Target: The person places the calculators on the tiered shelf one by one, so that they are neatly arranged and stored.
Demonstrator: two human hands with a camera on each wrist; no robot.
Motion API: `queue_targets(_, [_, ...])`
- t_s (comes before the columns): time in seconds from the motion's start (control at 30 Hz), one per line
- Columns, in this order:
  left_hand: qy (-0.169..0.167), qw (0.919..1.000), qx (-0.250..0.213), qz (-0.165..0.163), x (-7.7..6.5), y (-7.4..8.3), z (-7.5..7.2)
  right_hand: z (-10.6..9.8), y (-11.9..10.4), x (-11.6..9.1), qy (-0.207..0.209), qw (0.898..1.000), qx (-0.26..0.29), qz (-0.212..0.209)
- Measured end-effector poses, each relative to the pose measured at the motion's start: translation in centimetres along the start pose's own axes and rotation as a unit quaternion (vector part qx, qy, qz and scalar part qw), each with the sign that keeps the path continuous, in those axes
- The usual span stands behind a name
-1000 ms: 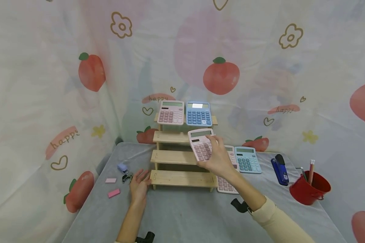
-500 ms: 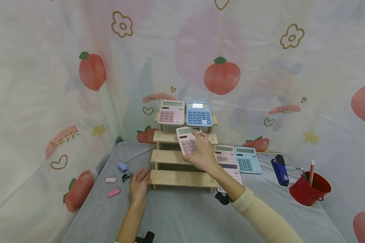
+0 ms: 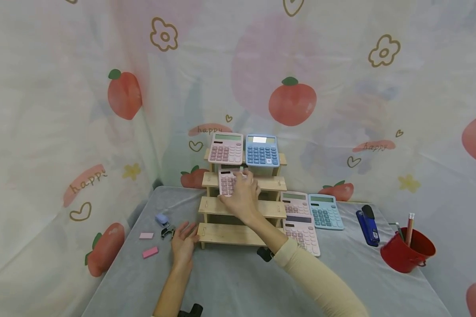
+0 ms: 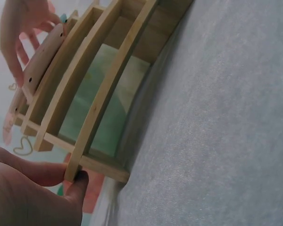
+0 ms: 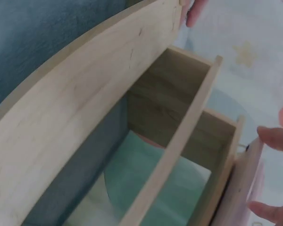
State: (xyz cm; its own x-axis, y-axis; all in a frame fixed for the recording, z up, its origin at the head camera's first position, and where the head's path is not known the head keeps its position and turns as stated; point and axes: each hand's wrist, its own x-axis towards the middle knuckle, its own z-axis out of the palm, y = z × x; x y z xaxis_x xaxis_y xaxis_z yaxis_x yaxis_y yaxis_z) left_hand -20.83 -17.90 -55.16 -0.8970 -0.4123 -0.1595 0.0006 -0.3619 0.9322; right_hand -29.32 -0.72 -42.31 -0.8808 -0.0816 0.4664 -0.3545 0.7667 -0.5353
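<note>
My right hand holds a pink calculator by its edges at the left part of the second step from the top of a wooden step shelf. The hand covers much of the keypad. In the right wrist view, fingertips lie at the calculator's side, close against the step. With thumb and finger, my left hand pinches the left end of the lowest step. On the top step stand another pink calculator and a blue calculator, side by side.
Right of the shelf lie two pink calculators and a teal calculator. Farther right are a blue stapler and a red bucket with pencils. Pink erasers, a small blue item and black clips lie left.
My right hand has carried the pink calculator leftward from the shelf's right side and set it against the second step from the top. The left hand stays at the shelf's lower left end.
</note>
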Motion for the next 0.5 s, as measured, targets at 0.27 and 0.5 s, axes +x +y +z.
queue_targets(0.27, [-0.004, 0.9999, 0.010, 0.001, -0.1, -0.2, -0.2, 2.4, -1.4, 0.3, 0.013, 1.000, -0.019, -0.006])
queue_targets(0.5, [-0.006, 0.9999, 0.015, 0.002, 0.1, -0.3, -0.2, 2.3, -1.5, -0.2, 0.008, 0.999, 0.027, -0.035])
